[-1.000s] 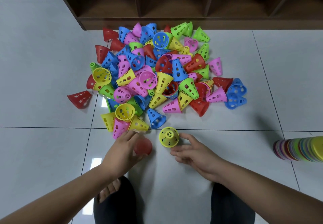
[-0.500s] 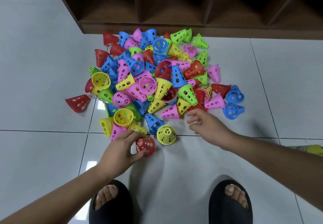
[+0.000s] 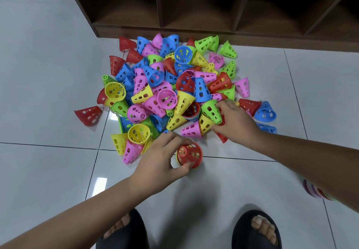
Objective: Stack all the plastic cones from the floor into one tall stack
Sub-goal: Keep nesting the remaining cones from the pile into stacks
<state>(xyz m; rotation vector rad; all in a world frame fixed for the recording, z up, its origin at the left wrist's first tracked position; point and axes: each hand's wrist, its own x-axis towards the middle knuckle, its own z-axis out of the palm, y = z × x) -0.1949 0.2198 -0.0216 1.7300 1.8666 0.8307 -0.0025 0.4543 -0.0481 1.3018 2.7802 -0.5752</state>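
Observation:
A heap of perforated plastic cones (image 3: 174, 93) in red, blue, pink, yellow and green lies on the white tiled floor. My left hand (image 3: 161, 159) grips a red cone (image 3: 191, 154) that sits over a yellow cone, whose rim just shows at its left edge. My right hand (image 3: 238, 122) reaches into the heap's near right side. Its fingers curl over another red cone (image 3: 222, 137), mostly hidden under the palm, and touch a green cone (image 3: 210, 110). A long multicoloured stack of cones (image 3: 314, 190) lies at the right edge, partly behind my right forearm.
A dark wooden shelf unit (image 3: 194, 32) stands right behind the heap. A lone red cone (image 3: 88, 114) lies apart on the left. My feet in black slippers (image 3: 256, 231) stand at the bottom of the view.
My left hand carried the red cone to the right and set it over the yellow cone. My right hand left the yellow cone and moved forward into the heap onto a red cone.

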